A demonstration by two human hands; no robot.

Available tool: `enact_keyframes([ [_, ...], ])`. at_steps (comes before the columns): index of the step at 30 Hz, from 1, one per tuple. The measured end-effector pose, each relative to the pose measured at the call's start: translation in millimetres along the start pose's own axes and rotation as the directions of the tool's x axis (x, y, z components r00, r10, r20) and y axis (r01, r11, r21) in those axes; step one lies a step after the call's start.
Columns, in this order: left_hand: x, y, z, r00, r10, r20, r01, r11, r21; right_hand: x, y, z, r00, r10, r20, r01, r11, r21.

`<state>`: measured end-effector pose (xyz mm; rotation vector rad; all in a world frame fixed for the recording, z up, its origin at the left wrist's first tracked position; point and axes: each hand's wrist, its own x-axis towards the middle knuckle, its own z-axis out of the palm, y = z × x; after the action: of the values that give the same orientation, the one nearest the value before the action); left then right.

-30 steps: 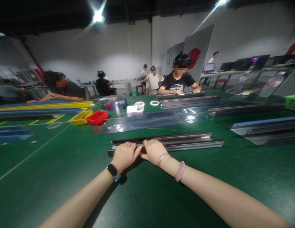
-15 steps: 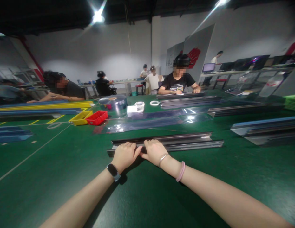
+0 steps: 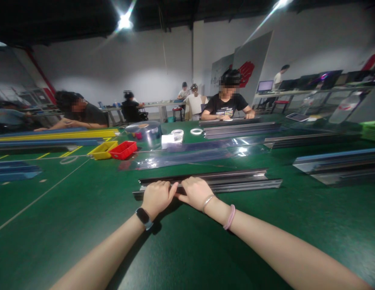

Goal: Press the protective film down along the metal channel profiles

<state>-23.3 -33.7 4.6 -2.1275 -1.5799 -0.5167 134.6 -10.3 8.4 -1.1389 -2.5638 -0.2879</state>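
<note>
A long dark metal channel profile lies crosswise on the green table in front of me. My left hand, with a watch on its wrist, is closed over the near wall of the profile toward its left end. Beside it my right hand grips the same wall, fingers curled into the channel. The thumbs point toward each other and nearly meet. My fingertips are hidden inside the profile.
Beyond the profile lies clear plastic film. Red and yellow bins stand to its left, near a large film roll and white tape rolls. More profiles lie at right. A co-worker sits opposite.
The profile has shifted slightly to the left. My left thumb has moved a little left with it, and both hands stay on the profile.
</note>
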Motion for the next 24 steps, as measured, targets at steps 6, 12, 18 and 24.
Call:
enact_keyframes([
  [6,-1.1,-1.8,-0.4,1.0,0.019,0.003,-0.019,1.0,0.0,1.9,0.7,1.0,0.999,0.013,0.046,-0.014,0.999,0.029],
  [12,-0.7,1.5,-1.2,0.992,0.123,-0.005,-0.123,0.991,-0.046,2.8,-2.3,0.0,0.997,0.033,0.063,-0.034,0.999,0.023],
  [18,-0.4,2.4,1.3,0.989,0.145,0.018,-0.143,0.987,-0.077,1.9,-2.4,-0.8,1.0,-0.003,0.027,0.002,0.999,0.032],
  [24,0.8,3.4,1.5,0.993,0.116,0.023,-0.115,0.993,-0.032,3.0,-2.3,-1.9,0.998,0.011,0.058,-0.013,0.999,0.041],
])
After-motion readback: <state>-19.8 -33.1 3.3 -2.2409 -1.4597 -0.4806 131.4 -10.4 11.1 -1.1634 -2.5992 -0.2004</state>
